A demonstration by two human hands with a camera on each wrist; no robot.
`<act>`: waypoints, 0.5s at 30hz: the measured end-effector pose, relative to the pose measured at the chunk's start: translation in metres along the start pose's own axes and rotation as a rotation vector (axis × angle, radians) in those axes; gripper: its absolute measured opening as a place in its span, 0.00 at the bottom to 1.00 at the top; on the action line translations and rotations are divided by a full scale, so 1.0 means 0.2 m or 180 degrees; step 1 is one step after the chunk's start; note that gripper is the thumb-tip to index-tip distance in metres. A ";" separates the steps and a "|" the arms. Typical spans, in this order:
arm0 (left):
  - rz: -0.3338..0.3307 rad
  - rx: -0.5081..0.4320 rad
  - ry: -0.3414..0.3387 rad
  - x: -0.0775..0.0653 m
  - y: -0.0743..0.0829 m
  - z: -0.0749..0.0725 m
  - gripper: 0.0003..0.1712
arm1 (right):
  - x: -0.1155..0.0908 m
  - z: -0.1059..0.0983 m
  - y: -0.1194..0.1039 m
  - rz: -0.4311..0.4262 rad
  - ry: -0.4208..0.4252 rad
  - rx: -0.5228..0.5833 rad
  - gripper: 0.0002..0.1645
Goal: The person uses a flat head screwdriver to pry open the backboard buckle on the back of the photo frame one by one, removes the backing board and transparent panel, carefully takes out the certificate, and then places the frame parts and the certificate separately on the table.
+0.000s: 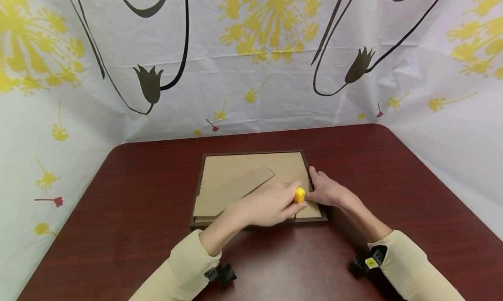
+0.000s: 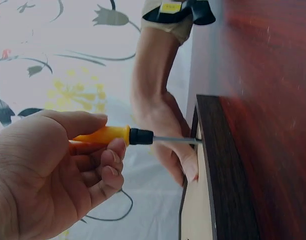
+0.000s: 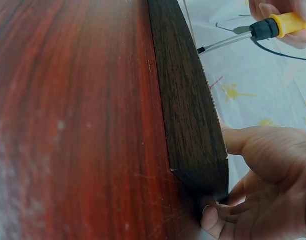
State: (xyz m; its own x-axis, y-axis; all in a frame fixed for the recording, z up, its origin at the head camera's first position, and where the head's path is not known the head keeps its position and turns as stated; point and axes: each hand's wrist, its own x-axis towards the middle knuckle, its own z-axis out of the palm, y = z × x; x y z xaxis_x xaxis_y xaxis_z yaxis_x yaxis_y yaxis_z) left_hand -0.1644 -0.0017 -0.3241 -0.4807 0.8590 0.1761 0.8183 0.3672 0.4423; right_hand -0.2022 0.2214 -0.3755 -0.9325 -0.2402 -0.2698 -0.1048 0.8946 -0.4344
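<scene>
A dark wooden picture frame (image 1: 260,221) lies back up on the table, its tan backing board (image 1: 224,165) showing. My left hand (image 1: 271,205) grips the yellow handle of a screwdriver (image 2: 105,135) over the near right part of the frame. In the left wrist view the metal shaft reaches to the frame's inner edge, the tip right at it. My right hand (image 1: 328,191) holds the frame's right side; the thumb lies over the backing and the fingers go round the outer edge, as the right wrist view shows near the corner (image 3: 205,177).
A loose strip of tan board (image 1: 235,189) lies slantwise on the backing, rising at its far end. The dark red table (image 1: 149,192) extends on all sides. A white sheet with yellow and black flower prints (image 1: 243,74) hangs behind and beside it.
</scene>
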 end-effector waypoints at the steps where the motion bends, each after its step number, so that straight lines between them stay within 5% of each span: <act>1: -0.0020 0.0085 -0.0008 0.00 0.01 0.00 0.12 | 0.00 0.00 0.00 -0.0011 0.0012 -0.0009 0.62; 6: -0.0035 0.0040 0.0043 -0.01 0.01 0.00 0.11 | 0.00 0.00 0.00 -0.0027 0.0021 -0.0018 0.62; 15: -0.0419 -0.1277 0.0233 -0.05 -0.13 0.02 0.08 | 0.00 0.00 0.00 0.0089 -0.0079 0.0121 0.74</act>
State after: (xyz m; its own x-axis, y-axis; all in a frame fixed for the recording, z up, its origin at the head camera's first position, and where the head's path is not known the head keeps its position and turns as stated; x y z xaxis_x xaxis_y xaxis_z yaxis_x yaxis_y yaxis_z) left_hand -0.1804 -0.0189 -0.3410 -0.6059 0.7811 0.1508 0.5678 0.2919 0.7697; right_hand -0.2027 0.2224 -0.3754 -0.9259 -0.2250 -0.3033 -0.0652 0.8863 -0.4585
